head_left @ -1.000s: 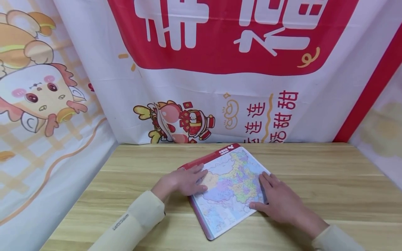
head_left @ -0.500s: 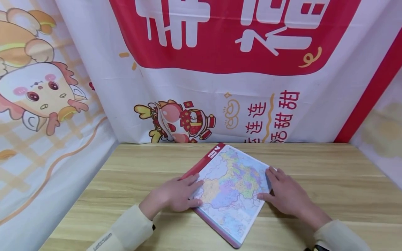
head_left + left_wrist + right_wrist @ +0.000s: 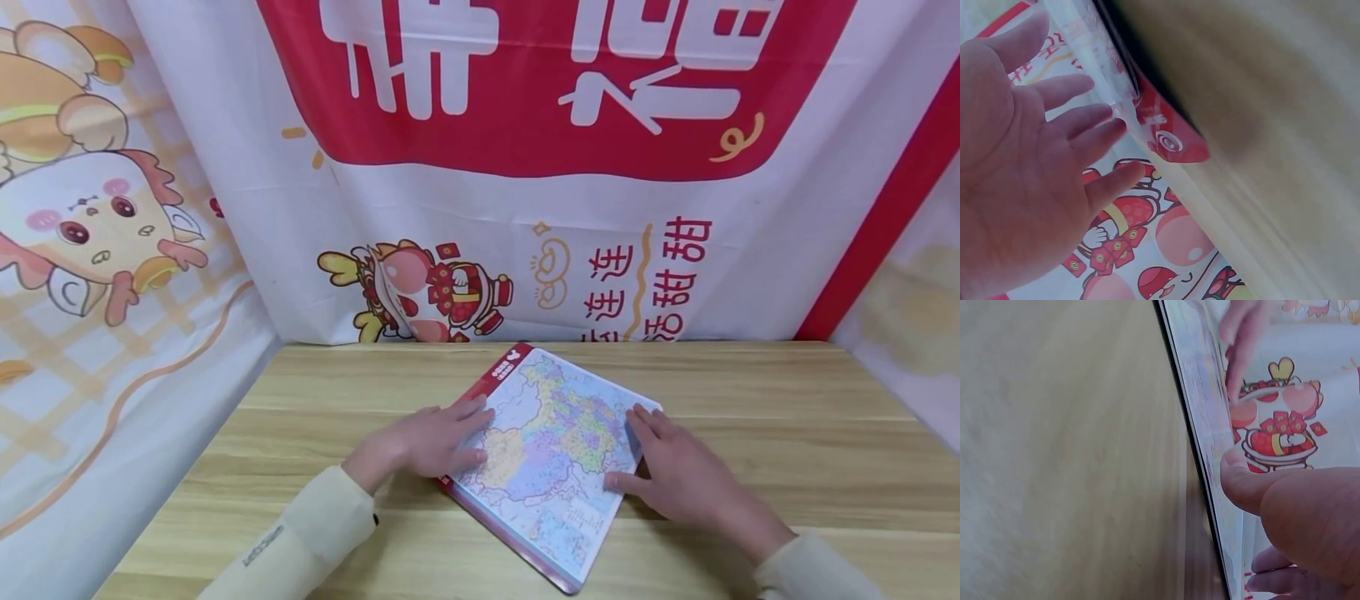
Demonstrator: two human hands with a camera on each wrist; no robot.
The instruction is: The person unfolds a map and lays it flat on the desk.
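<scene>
A flat map board (image 3: 551,450) with a red title strip lies turned at an angle on the wooden table. My left hand (image 3: 438,442) rests on its left edge with the fingers spread over the map. In the left wrist view, those fingers of the left hand (image 3: 1041,156) are extended by the board's red corner (image 3: 1172,134). At the opposite edge, my right hand (image 3: 686,475) touches the map with its fingertips and thumb. The right wrist view has the right thumb (image 3: 1244,481) on the board's face (image 3: 1200,412), seen almost edge-on; part of the right fingers is hidden.
Wooden tabletop (image 3: 780,433) surrounds the board, whose far corner reaches close to the table's back edge. Behind hangs a white cloth (image 3: 750,250) with red print and cartoon figures. Another patterned cloth (image 3: 97,358) covers the left side.
The map board has turned counterclockwise: its far corner went left and its near corner went right. Both hands moved with it. During the last half second it has barely shifted.
</scene>
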